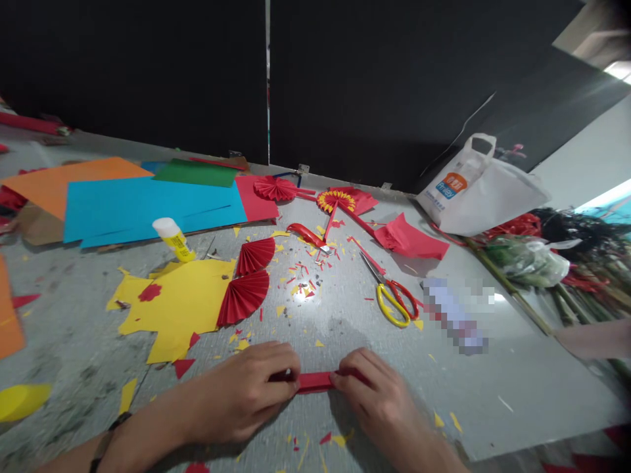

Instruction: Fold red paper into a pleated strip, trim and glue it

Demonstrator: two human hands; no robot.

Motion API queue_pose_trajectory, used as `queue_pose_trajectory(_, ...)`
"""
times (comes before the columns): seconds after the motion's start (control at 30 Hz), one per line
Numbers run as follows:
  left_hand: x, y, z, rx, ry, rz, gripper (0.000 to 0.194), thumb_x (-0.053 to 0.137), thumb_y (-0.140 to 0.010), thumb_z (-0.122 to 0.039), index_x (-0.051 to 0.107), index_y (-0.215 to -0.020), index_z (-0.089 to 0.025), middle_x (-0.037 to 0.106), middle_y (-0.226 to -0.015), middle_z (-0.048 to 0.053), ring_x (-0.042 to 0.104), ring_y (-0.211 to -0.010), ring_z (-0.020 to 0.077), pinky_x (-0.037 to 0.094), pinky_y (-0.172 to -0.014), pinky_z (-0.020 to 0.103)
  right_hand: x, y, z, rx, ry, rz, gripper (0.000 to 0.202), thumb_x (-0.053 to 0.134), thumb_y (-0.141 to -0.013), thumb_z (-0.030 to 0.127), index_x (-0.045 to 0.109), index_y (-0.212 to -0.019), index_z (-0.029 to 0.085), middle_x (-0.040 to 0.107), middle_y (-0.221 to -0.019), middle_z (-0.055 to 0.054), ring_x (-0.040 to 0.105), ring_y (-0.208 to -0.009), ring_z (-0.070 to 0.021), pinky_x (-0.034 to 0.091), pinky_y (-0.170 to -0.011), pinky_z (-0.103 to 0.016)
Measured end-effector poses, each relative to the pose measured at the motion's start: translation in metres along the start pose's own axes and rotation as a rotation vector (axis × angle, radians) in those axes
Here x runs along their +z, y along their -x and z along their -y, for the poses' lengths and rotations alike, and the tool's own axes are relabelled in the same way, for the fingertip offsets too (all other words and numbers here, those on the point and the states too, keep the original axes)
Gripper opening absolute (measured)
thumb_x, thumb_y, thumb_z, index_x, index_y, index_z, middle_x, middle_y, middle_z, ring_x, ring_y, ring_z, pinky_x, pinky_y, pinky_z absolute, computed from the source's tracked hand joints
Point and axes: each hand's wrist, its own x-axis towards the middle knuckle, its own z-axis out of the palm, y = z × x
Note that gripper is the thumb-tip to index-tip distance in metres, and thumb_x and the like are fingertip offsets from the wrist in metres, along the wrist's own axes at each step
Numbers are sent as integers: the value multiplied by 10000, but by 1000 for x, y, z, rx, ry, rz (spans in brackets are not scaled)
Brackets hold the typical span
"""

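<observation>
A narrow folded strip of red paper (315, 382) lies level between my two hands at the near middle of the table. My left hand (256, 387) pinches its left end, and my right hand (372, 387) grips the right end; both sets of fingers are closed. Beyond my left hand, two red pleated paper fans (245, 299) rest by a cut sheet of yellow paper (182, 302). Scissors (394, 299) with one yellow and one red handle lie beyond my right hand. Further back is a red utility knife (306, 236).
A glue stick (172, 238) stands on the yellow paper. Blue card (152, 207) and other coloured sheets are stacked at back left. Red and yellow paper flowers (336, 200) lie near the dark wall. A white bag (478, 184) and stems (513, 286) are at right. Scraps litter the surface.
</observation>
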Motion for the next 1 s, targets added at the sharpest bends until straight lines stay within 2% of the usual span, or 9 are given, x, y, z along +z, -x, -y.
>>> queue_pose_trajectory(0.17,-2,1,-3,-33,74,55,192,613,-930,12,643,-997,-165,669,-1064,83,628,-966,233,542,-871,357,-11,3,5,-53,39,76,271,530,-1091,37,735,-1203,174,730,-1034,-75,656,-897,-207,569,-759,-318)
queue_pose_trajectory(0.33,-3,-1,-1,-25,104,69,203,602,-913,22,609,-941,-179,661,-1031,73,631,-938,227,534,-851,355,-10,8,8,-58,111,84,278,520,-1076,42,735,-1206,164,745,-1043,-92,702,-917,-225,631,-790,-349)
queue_pose_trajectory(0.4,-4,-2,-1,-33,103,80,200,600,-926,16,610,-948,-182,667,-1030,73,634,-941,230,535,-859,357,-8,9,11,-54,115,108,276,512,-1101,67,732,-1243,156,778,-1128,-107,743,-1014,-235,659,-881,-370)
queue_pose_trajectory(0.47,-5,-3,0,-26,104,87,191,595,-940,6,625,-980,-178,679,-1044,80,636,-956,235,539,-873,359,-3,9,14,-88,128,140,302,510,-1134,112,709,-1360,134,787,-1325,-130,740,-1233,-245,641,-1054,-386)
queue_pose_trajectory(0.57,-6,-3,1,-17,147,90,175,574,-971,-9,631,-979,-175,693,-1048,86,640,-980,236,543,-904,352,6,10,17,-186,185,179,403,545,-1167,238,623,-1535,91,682,-1579,-134,612,-1499,-240,533,-1236,-373)
queue_pose_trajectory(0.7,-5,0,8,-53,236,39,153,589,-1034,-55,669,-1020,-185,693,-1078,74,663,-1002,207,544,-896,290,16,16,14,-266,243,218,537,584,-1157,338,552,-1608,48,551,-1680,-150,426,-1639,-254,411,-1323,-398)
queue_pose_trajectory(0.83,-2,3,12,-68,176,-3,189,521,-1084,-61,654,-1021,-180,665,-1068,69,645,-936,183,517,-834,269,17,20,11,-280,250,261,619,594,-1155,395,500,-1648,32,445,-1731,-158,259,-1695,-262,365,-1342,-400)
queue_pose_trajectory(1.0,-1,3,14,-45,42,5,192,570,-1028,-43,589,-909,-193,610,-962,50,566,-858,203,443,-754,313,16,20,9,-278,249,290,714,554,-1173,482,398,-1714,43,389,-1756,-145,242,-1699,-258,342,-1353,-403)
